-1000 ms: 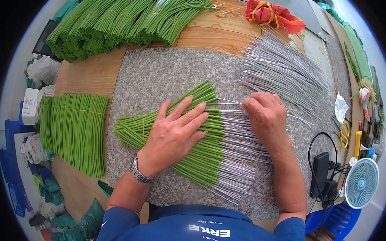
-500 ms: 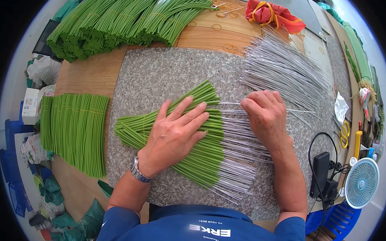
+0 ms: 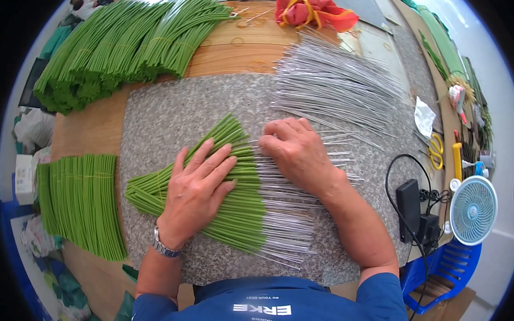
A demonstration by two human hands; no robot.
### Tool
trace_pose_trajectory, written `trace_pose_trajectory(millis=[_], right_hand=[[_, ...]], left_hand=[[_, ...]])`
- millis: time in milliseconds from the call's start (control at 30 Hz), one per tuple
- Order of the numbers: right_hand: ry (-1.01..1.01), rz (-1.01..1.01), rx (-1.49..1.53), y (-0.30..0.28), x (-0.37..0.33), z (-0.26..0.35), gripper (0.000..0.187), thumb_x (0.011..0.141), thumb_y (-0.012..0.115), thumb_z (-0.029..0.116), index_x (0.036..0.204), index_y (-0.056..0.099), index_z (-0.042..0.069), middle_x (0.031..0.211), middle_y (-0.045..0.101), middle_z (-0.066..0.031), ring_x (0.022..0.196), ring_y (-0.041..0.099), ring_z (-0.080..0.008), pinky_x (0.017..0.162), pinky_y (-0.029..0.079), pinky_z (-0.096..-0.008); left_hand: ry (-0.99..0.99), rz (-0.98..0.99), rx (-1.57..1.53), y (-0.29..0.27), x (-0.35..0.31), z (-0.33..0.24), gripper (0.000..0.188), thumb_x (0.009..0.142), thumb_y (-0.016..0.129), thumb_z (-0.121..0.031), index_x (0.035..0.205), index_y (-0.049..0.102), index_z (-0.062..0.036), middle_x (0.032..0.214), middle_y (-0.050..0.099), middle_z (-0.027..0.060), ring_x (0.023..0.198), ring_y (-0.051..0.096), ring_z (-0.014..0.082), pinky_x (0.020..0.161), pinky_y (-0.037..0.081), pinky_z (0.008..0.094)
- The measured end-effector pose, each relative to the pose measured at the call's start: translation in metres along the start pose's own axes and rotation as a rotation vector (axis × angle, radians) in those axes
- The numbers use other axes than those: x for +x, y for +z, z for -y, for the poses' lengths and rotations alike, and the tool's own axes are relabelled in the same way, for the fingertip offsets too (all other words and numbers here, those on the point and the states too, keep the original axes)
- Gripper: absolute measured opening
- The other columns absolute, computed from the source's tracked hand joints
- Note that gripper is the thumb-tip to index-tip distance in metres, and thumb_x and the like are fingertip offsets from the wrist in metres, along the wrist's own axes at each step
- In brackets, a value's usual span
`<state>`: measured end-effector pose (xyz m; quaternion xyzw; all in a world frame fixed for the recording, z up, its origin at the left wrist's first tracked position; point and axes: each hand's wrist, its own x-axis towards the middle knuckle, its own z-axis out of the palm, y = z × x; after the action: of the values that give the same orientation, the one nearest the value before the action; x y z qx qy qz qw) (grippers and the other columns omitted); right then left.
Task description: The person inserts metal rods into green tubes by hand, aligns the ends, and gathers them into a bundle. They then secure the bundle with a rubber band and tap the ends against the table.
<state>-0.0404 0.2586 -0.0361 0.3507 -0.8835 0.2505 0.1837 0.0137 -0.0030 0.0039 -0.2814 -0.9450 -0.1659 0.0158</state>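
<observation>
Green stems (image 3: 241, 204): fanned on the grey stone slab (image 3: 208, 99) before you, narrow end to your left, wide end to your right, partly covered by your left hand (image 3: 192, 197).
Silver wires (image 3: 289, 220): project rightward from the fan's wide end, close together, their tips uneven.
Left hand: palm down, fingers spread, resting across the stems without closing around any.
Right hand (image 3: 297, 151): thumb and forefinger pinched at the wires near the upper green ends; you cannot tell how many they hold.
Single stem: probably light, smooth and pliant; expect it to roll under a fingertip, and steady it with a flat palm.
Single wire: likely light, thin and springy; pinch it close to the green end, since a grip far back would let it bow.
Wire tips: probably slippery and apt to prick; keep your pads on the shaft.
Whole fan: likely heavier and apt to splay; support it from beneath, near the narrow end.
Stem ends: hardly fragile, though a hard squeeze may flatten them.
Loose wire pile (image 3: 339, 87): beyond your right hand, on the slab's far right part.
</observation>
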Motion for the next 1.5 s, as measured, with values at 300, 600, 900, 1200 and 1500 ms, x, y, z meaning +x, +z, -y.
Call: trace_pose_trajectory(millis=[300, 600, 900, 1200, 1500], right_hand=[[0.051, 0.106, 0.033, -0.004, -0.006, 0.010, 0.015, 0.094, 0.071, 0.014, 0.107, 0.069, 0.008, 0.094, 0.069, -0.0090, 0.090, 0.071, -0.0292, 0.081, 0.057, -0.0438], [0.357, 0.036, -0.336, -0.043, -0.013, -0.026, 0.018, 0.090, 0.081, 0.020, 0.101, 0.071, 0.010, 0.098, 0.070, -0.0064, 0.097, 0.070, -0.0276, 0.085, 0.056, -0.0427], [0.250, 0.158, -0.358, -0.046, -0.013, -0.034, 0.018, 0.085, 0.081, 0.014, 0.099, 0.070, 0.011, 0.100, 0.069, -0.0041, 0.099, 0.069, -0.0248, 0.090, 0.054, -0.0419], [0.184, -0.032, -0.169, -0.035, -0.018, -0.042, 0.013, 0.087, 0.074, 0.006, 0.097, 0.079, 0.011, 0.099, 0.077, -0.0037, 0.095, 0.074, -0.0260, 0.083, 0.058, -0.0407], [0.119, -0.067, -0.154, -0.037, -0.014, -0.035, 0.013, 0.084, 0.078, 0.005, 0.096, 0.079, 0.011, 0.096, 0.075, -0.0042, 0.090, 0.073, -0.0265, 0.078, 0.059, -0.0406]], left_hand=[[0.005, 0.019, 0.009, 0.000, 0.000, 0.000, 0.040, 0.102, 0.072, -0.025, 0.140, 0.073, -0.0122, 0.154, 0.066, 0.0071, 0.152, 0.052, 0.0342, 0.125, 0.033, 0.0597], [0.003, 0.000, -0.020, -0.003, 0.000, 0.000, 0.041, 0.100, 0.074, -0.024, 0.140, 0.072, -0.0133, 0.151, 0.068, 0.0062, 0.150, 0.053, 0.0349, 0.125, 0.033, 0.0611], [0.015, -0.023, -0.028, -0.002, 0.000, 0.002, 0.039, 0.098, 0.077, -0.023, 0.136, 0.075, -0.0137, 0.146, 0.071, 0.0042, 0.147, 0.056, 0.0346, 0.123, 0.035, 0.0613], [0.015, -0.021, -0.025, 0.000, -0.002, 0.002, 0.041, 0.097, 0.078, -0.023, 0.137, 0.074, -0.0146, 0.149, 0.070, 0.0040, 0.149, 0.055, 0.0346, 0.122, 0.035, 0.0619], [0.018, -0.015, -0.029, 0.000, -0.001, 0.001, 0.043, 0.097, 0.078, -0.026, 0.139, 0.073, -0.0147, 0.152, 0.067, 0.0043, 0.150, 0.053, 0.0348, 0.123, 0.035, 0.0625]])
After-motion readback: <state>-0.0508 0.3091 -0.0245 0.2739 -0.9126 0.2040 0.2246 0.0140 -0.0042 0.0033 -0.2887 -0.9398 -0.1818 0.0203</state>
